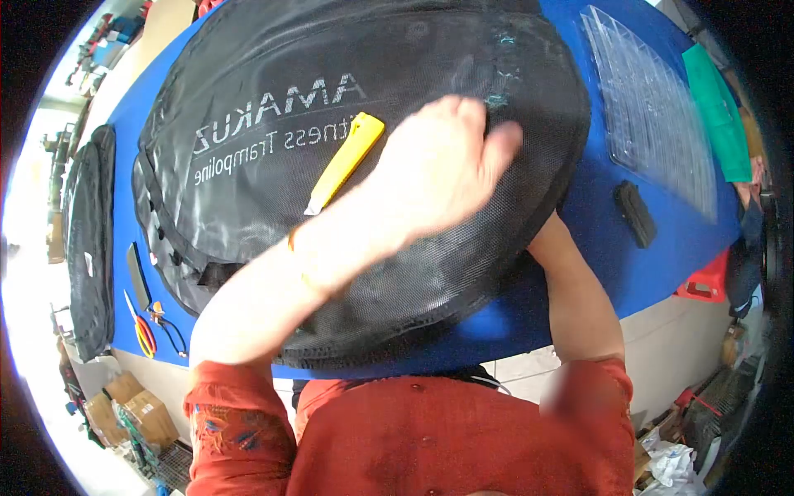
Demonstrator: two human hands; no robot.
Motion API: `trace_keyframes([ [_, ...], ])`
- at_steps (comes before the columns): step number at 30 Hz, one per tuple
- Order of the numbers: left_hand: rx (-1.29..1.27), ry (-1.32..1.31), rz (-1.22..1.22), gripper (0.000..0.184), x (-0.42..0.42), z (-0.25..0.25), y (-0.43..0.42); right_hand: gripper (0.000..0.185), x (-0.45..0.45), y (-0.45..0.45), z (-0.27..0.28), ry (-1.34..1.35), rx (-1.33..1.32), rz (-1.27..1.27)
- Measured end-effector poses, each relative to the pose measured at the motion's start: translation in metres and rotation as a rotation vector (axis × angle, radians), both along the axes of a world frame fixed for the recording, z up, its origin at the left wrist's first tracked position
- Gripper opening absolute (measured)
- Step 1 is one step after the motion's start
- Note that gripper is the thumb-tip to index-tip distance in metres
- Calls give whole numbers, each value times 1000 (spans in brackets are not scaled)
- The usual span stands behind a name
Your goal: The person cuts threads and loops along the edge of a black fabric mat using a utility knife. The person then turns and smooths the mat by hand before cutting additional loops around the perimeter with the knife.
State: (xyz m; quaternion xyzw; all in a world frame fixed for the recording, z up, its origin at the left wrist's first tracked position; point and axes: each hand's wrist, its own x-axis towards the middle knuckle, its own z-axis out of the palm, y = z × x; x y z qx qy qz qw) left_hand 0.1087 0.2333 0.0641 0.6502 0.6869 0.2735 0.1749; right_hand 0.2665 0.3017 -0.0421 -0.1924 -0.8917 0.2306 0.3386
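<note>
A large round black mesh trampoline mat (248, 198) with pale reversed lettering spreads over the blue table. My left hand (442, 161) is over its right part, knuckles up, the thumb stretched away from the bent fingers. I see nothing held in it; whether it presses on the mesh I cannot tell. Small teal marks (496, 100) show on the mat just beyond the fingers. A yellow utility knife (347, 161) lies on the mat beside my left wrist. My right hand is hidden under the mat's right edge, with only the forearm (579, 285) showing.
Clear plastic strips (645, 107) and a small black block-like item (635, 213) lie on the table (579, 240) at right. Left are a folded black mat (89, 240), orange-handled scissors (144, 335), orange-handled snippers (159, 316) and a dark flat strip (136, 273). Cardboard boxes (141, 413) stand below.
</note>
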Motion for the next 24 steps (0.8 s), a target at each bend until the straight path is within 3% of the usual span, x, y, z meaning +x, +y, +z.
trace_keyframes([
  [2,133,154,-17,67,17,-18,-34,38,-2,2,-1,-9,11,6],
  [3,75,191,-31,72,23,-21,-45,37,0,11,-3,-12,14,10],
  [11,-23,197,26,75,52,-43,-90,37,29,53,-13,-59,49,-5],
  [16,51,152,38,78,49,-59,-95,37,11,87,-20,-97,74,-25],
  [24,80,135,31,79,46,-62,-95,37,38,75,-20,-148,113,-28],
])
